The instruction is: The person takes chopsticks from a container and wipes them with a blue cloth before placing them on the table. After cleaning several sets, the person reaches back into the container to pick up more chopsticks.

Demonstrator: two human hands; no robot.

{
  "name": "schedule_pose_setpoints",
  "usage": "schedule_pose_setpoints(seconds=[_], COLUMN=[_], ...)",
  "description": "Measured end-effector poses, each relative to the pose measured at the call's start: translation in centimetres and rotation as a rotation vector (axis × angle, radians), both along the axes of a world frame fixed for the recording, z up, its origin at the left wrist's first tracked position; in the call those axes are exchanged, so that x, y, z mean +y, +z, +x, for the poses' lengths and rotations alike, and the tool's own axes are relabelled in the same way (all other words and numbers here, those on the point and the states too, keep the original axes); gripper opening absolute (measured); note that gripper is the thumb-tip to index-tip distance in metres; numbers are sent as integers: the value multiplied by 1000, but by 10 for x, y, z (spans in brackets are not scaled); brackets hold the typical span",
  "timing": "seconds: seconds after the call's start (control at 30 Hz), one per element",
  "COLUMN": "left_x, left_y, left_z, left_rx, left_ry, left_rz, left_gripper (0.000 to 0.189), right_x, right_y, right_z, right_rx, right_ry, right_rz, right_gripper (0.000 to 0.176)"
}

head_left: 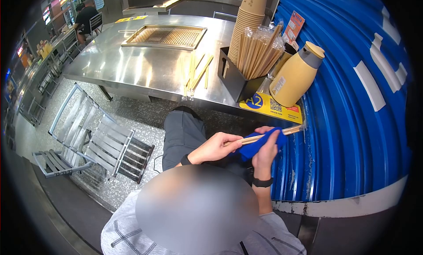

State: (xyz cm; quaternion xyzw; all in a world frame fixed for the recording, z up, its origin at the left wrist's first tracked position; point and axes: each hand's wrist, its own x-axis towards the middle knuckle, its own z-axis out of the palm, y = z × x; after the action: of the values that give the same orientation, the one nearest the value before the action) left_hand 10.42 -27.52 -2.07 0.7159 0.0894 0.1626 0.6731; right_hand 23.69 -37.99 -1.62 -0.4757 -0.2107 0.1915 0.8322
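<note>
My left hand is closed around one end of a bundle of wooden chopsticks, held above my lap. The fingers of my right hand are wrapped around a blue cloth, which is folded about the middle of the bundle. The far end of the chopsticks sticks out past the cloth toward the blue wall. On the steel table's near edge lie several loose chopsticks, some apparently in clear wrappers. A black caddy beside them holds wrapped chopsticks and a stack of paper cups.
A yellow jug stands at the right end of the steel table, near a yellow QR-code sticker. A grill grate is set into the tabletop. To the left is a slatted chair. Blue corrugated wall closes the right side.
</note>
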Motion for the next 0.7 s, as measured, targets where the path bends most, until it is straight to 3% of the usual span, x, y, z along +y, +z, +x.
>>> schedule_pose_setpoints(seconds=[0.23, 0.47, 0.6, 0.7], left_x=[-1, -10, -6, -5], left_y=[0, -1, 3, -2], left_z=[5, 16, 8, 6], left_rx=[48, -151, -77, -65], left_ry=[-5, 49, 21, 47], left_rz=[-10, -59, -54, 67], left_gripper=[30, 30, 32, 31], right_x=[-7, 12, 10, 7], right_y=[16, -17, -20, -8], right_z=[14, -37, -32, -19], right_rx=[98, 137, 69, 85], right_ry=[-128, 88, 180, 47], right_rz=[77, -92, -76, -63], right_gripper=[34, 34, 33, 36])
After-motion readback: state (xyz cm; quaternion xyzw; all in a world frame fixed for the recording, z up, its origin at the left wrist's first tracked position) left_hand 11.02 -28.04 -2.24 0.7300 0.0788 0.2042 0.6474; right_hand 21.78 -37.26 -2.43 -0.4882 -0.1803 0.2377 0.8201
